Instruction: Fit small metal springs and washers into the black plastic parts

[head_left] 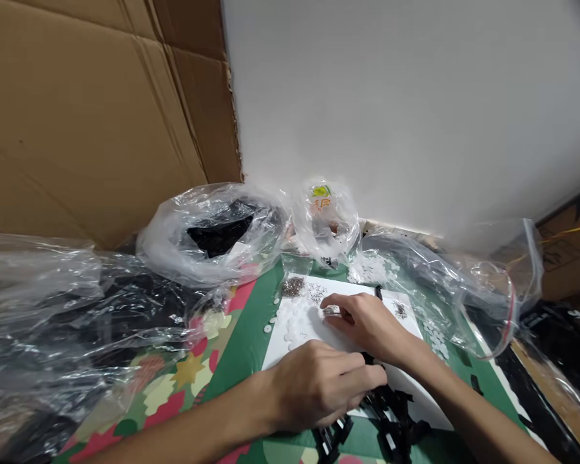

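cardboard box [77,109], plastic bags [207,235], white wall [406,103]

We count two hands: our left hand [319,385] at six o'clock, our right hand [365,322] just above it. One white sheet [290,341] lies under them, and three clear plastic bags: at nine [33,309], eleven [207,235], twelve [325,219].

Dim even light, soft blur, glare on plastic bags [212,232].
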`<state>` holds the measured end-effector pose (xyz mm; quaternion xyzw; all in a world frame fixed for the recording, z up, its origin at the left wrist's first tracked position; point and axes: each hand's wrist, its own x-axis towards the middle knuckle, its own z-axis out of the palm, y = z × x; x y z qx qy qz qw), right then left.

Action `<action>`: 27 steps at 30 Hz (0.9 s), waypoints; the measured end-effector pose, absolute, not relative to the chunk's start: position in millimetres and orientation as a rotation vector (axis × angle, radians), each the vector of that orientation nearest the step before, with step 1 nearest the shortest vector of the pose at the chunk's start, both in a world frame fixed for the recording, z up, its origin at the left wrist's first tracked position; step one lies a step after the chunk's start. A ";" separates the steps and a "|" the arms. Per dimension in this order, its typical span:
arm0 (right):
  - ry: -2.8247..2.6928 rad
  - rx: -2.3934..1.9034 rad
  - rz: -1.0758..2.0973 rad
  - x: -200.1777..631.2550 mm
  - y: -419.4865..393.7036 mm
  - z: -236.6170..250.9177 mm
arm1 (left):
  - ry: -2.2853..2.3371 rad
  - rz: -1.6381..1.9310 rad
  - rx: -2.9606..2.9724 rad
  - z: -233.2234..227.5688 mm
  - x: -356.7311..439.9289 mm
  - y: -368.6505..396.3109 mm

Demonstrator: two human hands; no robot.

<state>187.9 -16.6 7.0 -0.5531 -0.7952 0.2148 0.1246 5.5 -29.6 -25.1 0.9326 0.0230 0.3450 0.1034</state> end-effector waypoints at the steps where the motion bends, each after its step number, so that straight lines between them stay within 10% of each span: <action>1: -2.334 -1.596 0.617 181.7 -11.6 5.5 | 0.052 1.036 2.731 -27.1 6.0 -30.1; 27: -2.277 -1.573 0.634 152.2 8.0 -7.2 | 0.027 1.160 2.740 -32.2 8.3 -35.4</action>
